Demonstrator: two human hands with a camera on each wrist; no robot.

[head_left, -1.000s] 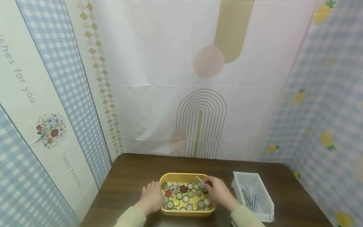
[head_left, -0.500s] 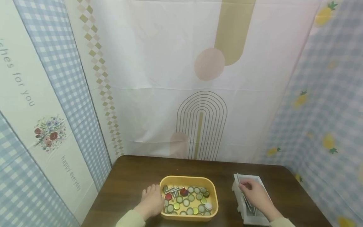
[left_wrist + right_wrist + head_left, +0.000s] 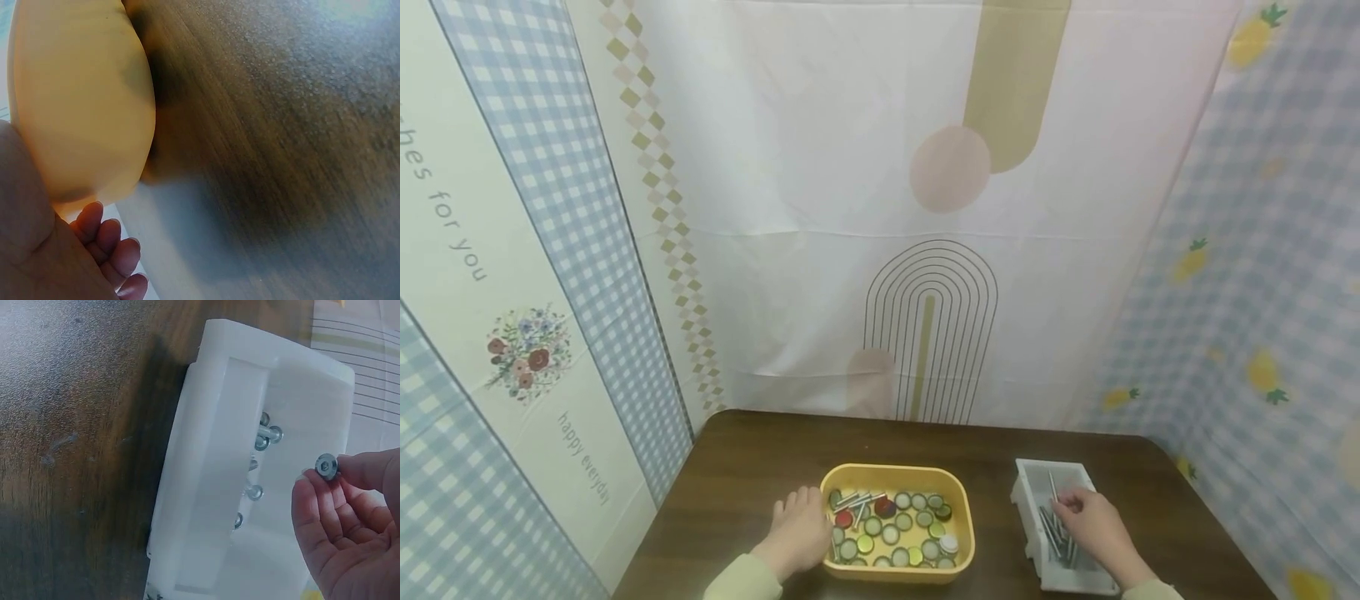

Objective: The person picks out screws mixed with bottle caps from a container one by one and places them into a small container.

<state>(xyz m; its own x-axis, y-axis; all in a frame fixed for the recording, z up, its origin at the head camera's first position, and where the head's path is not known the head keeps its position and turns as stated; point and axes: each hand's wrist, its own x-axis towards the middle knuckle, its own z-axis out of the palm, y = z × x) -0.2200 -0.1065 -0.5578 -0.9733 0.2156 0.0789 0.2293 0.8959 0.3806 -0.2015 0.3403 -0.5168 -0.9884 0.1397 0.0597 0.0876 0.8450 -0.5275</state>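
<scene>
moved: right hand (image 3: 1096, 521), yellow tub (image 3: 897, 478) to white bin (image 3: 206, 487)
right hand: pinching bolt (image 3: 326, 467)
left hand (image 3: 799, 527): touching yellow tub; grip unclear
white bin: toward tabletop's (image 3: 760, 454) right edge

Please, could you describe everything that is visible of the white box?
The white box looks like plastic: rectangular, open-topped, with a stepped outer side. It stands upright on the brown table, right of the yellow tray in the head view. Several silver bolts lie inside. Over it, the right hand pinches another bolt; whether the hand touches the box, I cannot tell.
</scene>
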